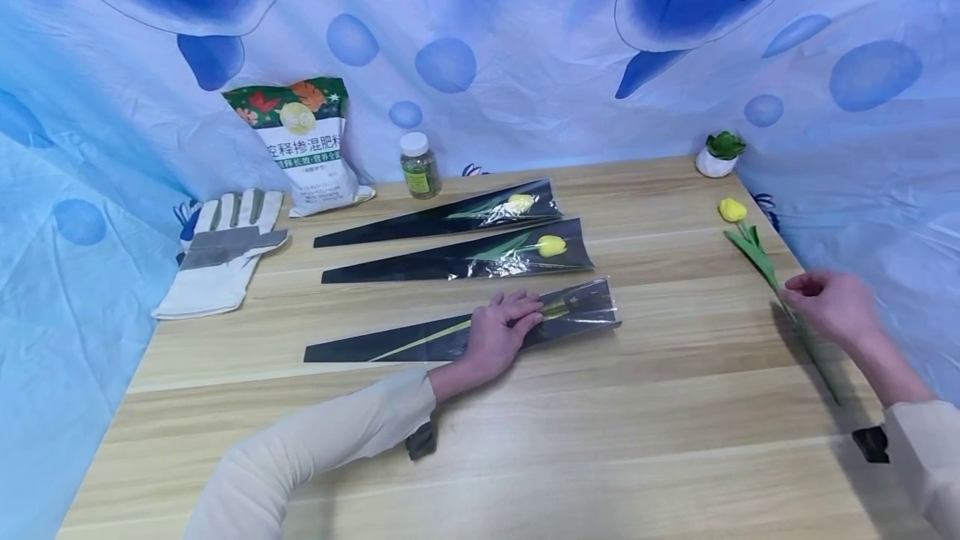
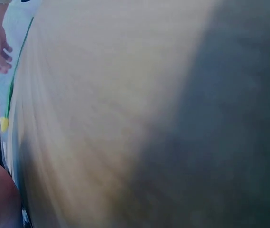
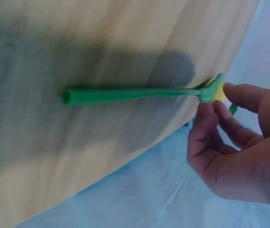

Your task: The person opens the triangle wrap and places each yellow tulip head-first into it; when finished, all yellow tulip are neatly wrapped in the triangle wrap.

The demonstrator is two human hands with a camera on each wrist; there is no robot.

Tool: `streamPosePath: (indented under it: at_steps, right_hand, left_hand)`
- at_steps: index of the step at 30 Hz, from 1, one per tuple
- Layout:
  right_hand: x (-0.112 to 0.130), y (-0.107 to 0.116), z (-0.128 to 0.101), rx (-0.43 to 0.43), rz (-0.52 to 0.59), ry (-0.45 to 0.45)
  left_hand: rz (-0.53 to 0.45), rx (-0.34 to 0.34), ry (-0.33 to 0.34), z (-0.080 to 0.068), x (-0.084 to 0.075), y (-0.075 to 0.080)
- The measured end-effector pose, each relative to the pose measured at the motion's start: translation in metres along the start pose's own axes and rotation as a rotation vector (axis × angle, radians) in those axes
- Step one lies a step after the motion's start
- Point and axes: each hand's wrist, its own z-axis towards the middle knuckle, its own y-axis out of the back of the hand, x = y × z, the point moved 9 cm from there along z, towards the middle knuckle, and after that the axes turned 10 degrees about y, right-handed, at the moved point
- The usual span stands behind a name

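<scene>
Two hands working, one thing each. My right hand (image 1: 832, 307) is at the loose yellow tulip (image 1: 757, 261) lying near the right edge of the wooden table (image 1: 675, 457); in the right wrist view the fingertips (image 3: 206, 114) pinch the green stem (image 3: 130, 95) about where the leaves branch off. My left hand (image 1: 501, 330) lies flat, fingers straight, pressing on the nearest cellophane flower sleeve (image 1: 420, 340), which already has a stem inside. Two more filled sleeves (image 1: 457, 257) lie behind it. Left wrist view is mostly blur, so I can't confirm contact from there. Handling call: the tulip looks artificial and light, the stem stiff enough to lift from mid-length without drooping, while the head and leaves are the weak parts. I'd keep the grip on the stem, below the leaves. The sleeve looks thin, slick and crinkly and likely to slide on the wood, so a flat palm beats a pinch. Work glove (image 1: 221, 252), fertilizer bag (image 1: 311, 148), small bottle (image 1: 420, 165) and potted plant (image 1: 718, 155) sit at the back, out of play.
</scene>
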Motion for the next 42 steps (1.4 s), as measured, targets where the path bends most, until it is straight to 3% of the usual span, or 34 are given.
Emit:
streamPosePath:
  at_steps: [9, 27, 36, 42]
  right_hand:
    - [-0.02, -0.009, 0.004, 0.083, -0.022, -0.035]
    - [-0.019, -0.012, 0.009, 0.071, -0.057, 0.017]
    - [-0.02, -0.016, 0.004, 0.091, 0.066, -0.065]
    - [-0.017, -0.021, 0.001, 0.088, 0.287, -0.128]
  left_hand:
    - [0.002, -0.008, 0.001, 0.002, -0.001, 0.001]
    - [0.035, 0.014, 0.004, 0.003, 0.0, -0.001]
    - [0.037, 0.02, 0.012, 0.003, 0.003, -0.001]
    - [0.041, 0.019, 0.017, 0.003, 0.002, -0.001]
